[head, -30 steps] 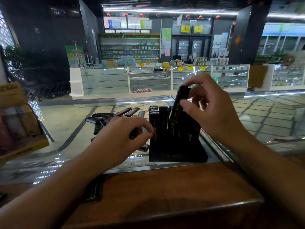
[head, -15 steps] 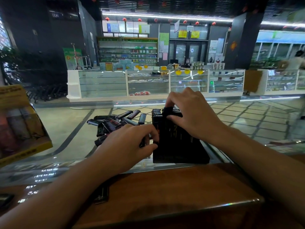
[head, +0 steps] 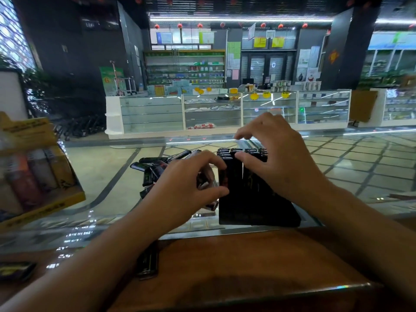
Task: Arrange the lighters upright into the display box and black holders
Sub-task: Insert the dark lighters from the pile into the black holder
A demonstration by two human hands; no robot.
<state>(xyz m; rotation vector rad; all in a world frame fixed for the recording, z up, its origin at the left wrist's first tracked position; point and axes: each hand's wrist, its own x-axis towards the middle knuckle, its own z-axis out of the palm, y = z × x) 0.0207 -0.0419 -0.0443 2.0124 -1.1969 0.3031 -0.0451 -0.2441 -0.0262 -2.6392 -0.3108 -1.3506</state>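
Head view looks down on a glass counter [head: 108,192], and both hands are at the black holder [head: 258,208], which stands on the glass just beyond a wooden ledge [head: 247,262]. Lighters [head: 242,153] stand upright in it, dark caps in rows. Left hand [head: 186,188] curls against the holder's left side, thumb and fingertips touching it, something small tucked under the fingers that I cannot make out. Right hand [head: 276,158] arches over the top, thumb on a front lighter, fingers bent above the back row. Loose lighters [head: 153,167] lie piled just left. Far left sits a yellow display box [head: 56,163], its print too blurred to read.
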